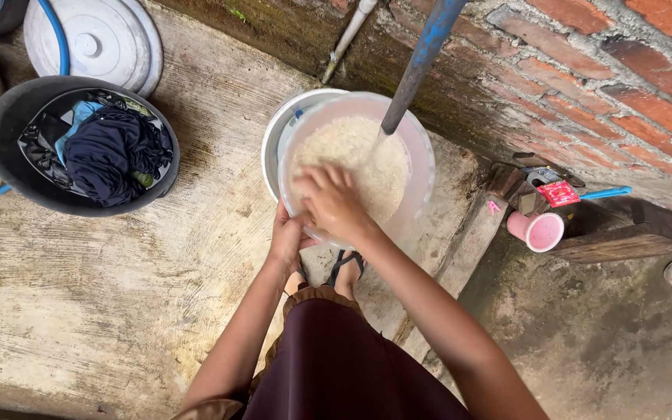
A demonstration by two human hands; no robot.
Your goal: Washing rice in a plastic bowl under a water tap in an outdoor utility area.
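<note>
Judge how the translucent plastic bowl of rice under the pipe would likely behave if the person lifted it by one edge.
The bowl looks thin-walled, so it would probably flex. It is well filled with rice, so likely heavy and apt to tip or spill. The left hand grips its near rim while the right hand rests in the rice.

What we cannot see

Our right hand [334,204] covers part of the rice [351,159]; the bowl [421,167] hides most of the white bucket [274,140].
</note>
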